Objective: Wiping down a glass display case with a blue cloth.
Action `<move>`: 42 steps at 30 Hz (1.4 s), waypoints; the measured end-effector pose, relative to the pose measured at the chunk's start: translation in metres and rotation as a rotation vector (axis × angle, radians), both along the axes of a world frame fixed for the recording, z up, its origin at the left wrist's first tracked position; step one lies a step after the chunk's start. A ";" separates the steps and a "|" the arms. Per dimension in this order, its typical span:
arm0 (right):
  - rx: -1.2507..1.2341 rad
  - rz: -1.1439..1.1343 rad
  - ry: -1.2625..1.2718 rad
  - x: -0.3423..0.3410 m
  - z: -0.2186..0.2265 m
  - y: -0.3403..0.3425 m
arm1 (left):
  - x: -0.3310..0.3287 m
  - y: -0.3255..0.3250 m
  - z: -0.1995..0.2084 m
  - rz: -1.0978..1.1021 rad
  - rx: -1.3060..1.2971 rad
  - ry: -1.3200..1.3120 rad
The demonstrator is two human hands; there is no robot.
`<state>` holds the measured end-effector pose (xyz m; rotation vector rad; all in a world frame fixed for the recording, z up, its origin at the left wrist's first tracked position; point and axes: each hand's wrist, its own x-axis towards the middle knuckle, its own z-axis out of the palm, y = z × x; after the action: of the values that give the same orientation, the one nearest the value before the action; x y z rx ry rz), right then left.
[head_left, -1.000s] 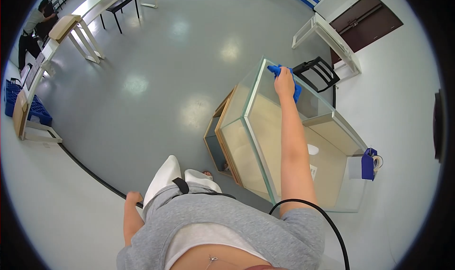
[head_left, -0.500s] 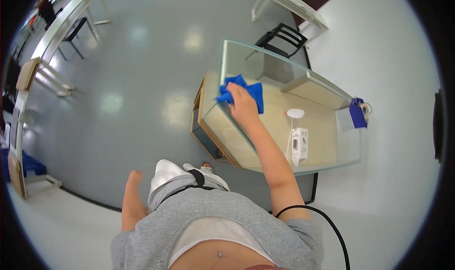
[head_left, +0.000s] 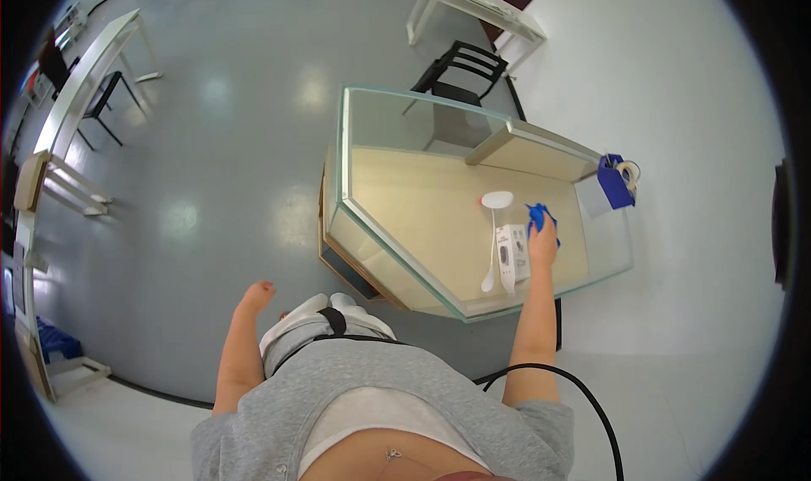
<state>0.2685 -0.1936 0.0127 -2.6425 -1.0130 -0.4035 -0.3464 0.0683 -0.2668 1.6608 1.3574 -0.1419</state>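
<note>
My right hand (head_left: 543, 238) is over the right part of the glass-topped display counter (head_left: 405, 267), its fingers wrapped round a bunched blue cloth (head_left: 538, 213). Just left of that hand stands a small white box (head_left: 512, 257) with dark pictures on it. A white oval device (head_left: 497, 200) lies farther off, and a white cord runs from it toward me past the box. My left hand (head_left: 261, 294) hangs beside my body, away from the counter. Its fingers are curled, and nothing shows in them.
At the counter's far right corner is a dark blue holder (head_left: 617, 181) with a tape roll. Behind the counter are a black chair (head_left: 475, 71) and a white table (head_left: 481, 6). A long white table (head_left: 76, 97) runs along the left. A black cable (head_left: 583, 388) arcs by my right arm.
My right hand has moved with the blue cloth from the counter's far left corner to its right part, beyond the box. The cloth is more bunched. My view has shifted a little.
</note>
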 end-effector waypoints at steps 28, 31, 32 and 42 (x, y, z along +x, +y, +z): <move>0.070 1.134 0.114 -0.236 0.002 0.254 | -0.128 -0.195 -0.011 0.533 -0.365 0.376; 0.051 1.143 0.148 -0.243 0.019 0.183 | -0.116 -0.148 -0.028 0.435 -0.129 0.271; 0.023 1.143 0.146 -0.238 0.022 0.161 | -0.105 -0.131 -0.026 0.388 -0.008 0.216; 0.031 0.514 0.020 -0.058 -0.002 0.094 | 0.003 -0.060 0.024 0.282 -0.033 -0.017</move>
<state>0.2102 -0.0997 0.0104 -2.2350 -1.5981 -0.2690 -0.3435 0.0088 -0.2430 1.4226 1.5519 0.0145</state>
